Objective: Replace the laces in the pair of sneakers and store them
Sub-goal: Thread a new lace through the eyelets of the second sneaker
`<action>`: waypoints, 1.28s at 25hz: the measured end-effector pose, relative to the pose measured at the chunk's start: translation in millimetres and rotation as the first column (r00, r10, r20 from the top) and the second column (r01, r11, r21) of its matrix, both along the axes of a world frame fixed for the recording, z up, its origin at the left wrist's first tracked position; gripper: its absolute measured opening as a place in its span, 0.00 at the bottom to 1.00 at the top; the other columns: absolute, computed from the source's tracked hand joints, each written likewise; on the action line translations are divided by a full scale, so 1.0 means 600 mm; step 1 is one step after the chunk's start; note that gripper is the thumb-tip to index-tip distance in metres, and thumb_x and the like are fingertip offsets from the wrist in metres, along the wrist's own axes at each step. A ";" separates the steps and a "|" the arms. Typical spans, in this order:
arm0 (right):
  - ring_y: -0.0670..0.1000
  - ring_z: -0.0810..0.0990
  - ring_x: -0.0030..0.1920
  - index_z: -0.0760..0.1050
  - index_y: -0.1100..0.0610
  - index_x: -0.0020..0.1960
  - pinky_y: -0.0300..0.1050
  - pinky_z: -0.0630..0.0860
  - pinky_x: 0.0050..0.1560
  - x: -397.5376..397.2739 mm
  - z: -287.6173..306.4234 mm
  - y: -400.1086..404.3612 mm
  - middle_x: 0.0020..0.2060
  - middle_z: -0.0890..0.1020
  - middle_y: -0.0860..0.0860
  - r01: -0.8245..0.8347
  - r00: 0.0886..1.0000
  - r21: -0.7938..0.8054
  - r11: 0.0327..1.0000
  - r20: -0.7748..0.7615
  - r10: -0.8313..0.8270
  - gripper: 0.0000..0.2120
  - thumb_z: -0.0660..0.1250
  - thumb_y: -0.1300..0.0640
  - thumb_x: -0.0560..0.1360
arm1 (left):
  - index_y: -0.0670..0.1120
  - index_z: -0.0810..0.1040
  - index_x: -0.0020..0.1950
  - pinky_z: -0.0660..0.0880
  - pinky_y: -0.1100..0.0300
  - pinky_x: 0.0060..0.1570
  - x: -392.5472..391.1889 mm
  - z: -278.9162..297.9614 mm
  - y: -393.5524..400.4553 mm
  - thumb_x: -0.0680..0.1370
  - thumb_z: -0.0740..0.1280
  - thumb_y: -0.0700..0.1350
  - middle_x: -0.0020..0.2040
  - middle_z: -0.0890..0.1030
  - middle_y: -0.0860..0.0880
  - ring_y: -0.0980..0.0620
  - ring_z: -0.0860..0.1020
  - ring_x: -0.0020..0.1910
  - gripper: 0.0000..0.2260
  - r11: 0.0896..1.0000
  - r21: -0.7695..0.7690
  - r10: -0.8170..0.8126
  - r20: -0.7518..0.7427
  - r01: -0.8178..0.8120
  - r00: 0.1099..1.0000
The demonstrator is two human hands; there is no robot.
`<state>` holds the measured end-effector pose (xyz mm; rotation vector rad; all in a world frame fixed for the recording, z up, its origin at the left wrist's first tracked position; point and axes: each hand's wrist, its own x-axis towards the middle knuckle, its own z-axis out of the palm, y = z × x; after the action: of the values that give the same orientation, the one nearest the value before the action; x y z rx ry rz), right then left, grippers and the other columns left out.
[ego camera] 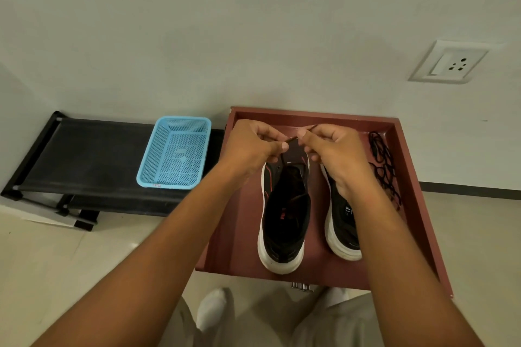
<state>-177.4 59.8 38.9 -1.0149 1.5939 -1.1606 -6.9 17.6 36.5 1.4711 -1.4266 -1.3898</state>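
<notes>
Two black sneakers with white soles stand side by side in a reddish-brown tray (234,228), heels toward me. The left sneaker (284,214) is in full view; my right forearm covers much of the right sneaker (342,228). My left hand (251,146) and my right hand (329,146) are raised over the front of the left sneaker. Between them they pinch a thin dark lace (293,138), the left at one end and the right near the other. The sneaker's toe is hidden behind my hands.
A loose heap of dark laces (384,169) lies along the tray's right wall. An empty blue plastic basket (176,153) sits on a low black rack (93,160) to the left. A wall with a socket plate (451,62) rises behind. My legs show below.
</notes>
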 end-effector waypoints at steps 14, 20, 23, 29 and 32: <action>0.51 0.84 0.35 0.82 0.62 0.46 0.44 0.78 0.37 0.019 0.040 0.026 0.36 0.85 0.54 0.020 1.000 -0.021 1.000 0.015 -0.020 0.07 0.71 0.59 0.80 | 0.46 0.85 0.51 0.84 0.57 0.42 0.035 -0.004 0.035 0.73 0.79 0.42 0.43 0.86 0.49 0.51 0.86 0.39 0.08 0.970 -0.045 -0.220 0.275 0.241 0.936; 0.44 0.77 0.22 0.83 0.59 0.38 0.40 0.73 0.30 0.009 -0.004 0.065 0.28 0.84 0.54 0.014 0.848 0.196 0.981 -0.522 0.092 0.11 0.75 0.56 0.77 | 0.46 0.84 0.45 0.79 0.58 0.36 0.029 -0.023 0.062 0.71 0.81 0.47 0.40 0.83 0.49 0.55 0.81 0.31 0.09 0.957 -0.040 -0.213 0.570 0.286 0.794; 0.51 0.83 0.28 0.83 0.61 0.38 0.48 0.83 0.38 0.013 -0.040 0.061 0.29 0.84 0.55 0.025 0.790 0.348 0.937 -0.581 0.195 0.12 0.79 0.53 0.72 | 0.44 0.83 0.41 0.82 0.56 0.39 0.019 -0.027 0.073 0.72 0.80 0.47 0.35 0.82 0.48 0.52 0.82 0.31 0.09 0.953 -0.025 -0.222 0.625 0.304 0.748; 0.60 0.85 0.40 0.83 0.61 0.46 0.51 0.84 0.45 0.022 -0.067 0.044 0.40 0.85 0.59 0.018 0.662 0.413 0.910 -0.687 0.299 0.17 0.80 0.48 0.69 | 0.42 0.83 0.43 0.82 0.58 0.39 0.008 -0.017 0.079 0.75 0.75 0.40 0.34 0.80 0.47 0.50 0.82 0.32 0.03 0.938 -0.053 -0.217 0.679 0.342 0.701; 0.59 0.85 0.39 0.82 0.61 0.44 0.54 0.85 0.46 0.029 -0.058 0.051 0.38 0.84 0.59 -0.028 0.659 0.361 0.932 -0.694 0.289 0.09 0.78 0.56 0.72 | 0.42 0.83 0.43 0.84 0.52 0.42 0.015 -0.014 0.084 0.74 0.75 0.38 0.37 0.82 0.45 0.48 0.83 0.34 0.02 0.939 -0.046 -0.215 0.691 0.340 0.690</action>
<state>-160.1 90.4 4.1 -1.4749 2.1695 -0.3029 1.8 67.9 28.0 1.7957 -2.2515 -0.8561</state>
